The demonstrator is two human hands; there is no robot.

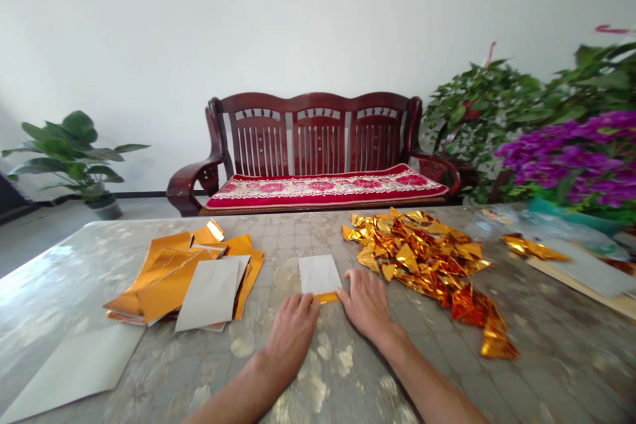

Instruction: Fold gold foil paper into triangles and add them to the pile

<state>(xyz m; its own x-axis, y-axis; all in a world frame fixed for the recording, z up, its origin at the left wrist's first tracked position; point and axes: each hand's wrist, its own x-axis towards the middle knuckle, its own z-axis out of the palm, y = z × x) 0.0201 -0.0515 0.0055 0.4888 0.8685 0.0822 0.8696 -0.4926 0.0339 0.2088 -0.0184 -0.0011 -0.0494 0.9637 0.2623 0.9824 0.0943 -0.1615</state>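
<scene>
A sheet of gold foil paper [318, 273] lies white side up on the table in front of me, its near edge folded over into a narrow gold strip. At the left end of that strip, my left hand [297, 323] is closed, fingertips pressed on the fold. My right hand [366, 303] pinches the strip's right end, thumb and fingers close together. To the left is a loose stack of gold foil sheets [166, 278], topped by one with its pale side up [209, 293]. Folded gold foil pieces [417, 245] are heaped at the right.
A large pale sheet [74, 368] lies at the table's [278, 384] left front. A board [591, 271], clear plastic [551, 228] and purple flowers [586, 152] stand at the right. Beyond the table is a wooden bench [318, 139] with a red cover; a potted plant [82, 152] is left.
</scene>
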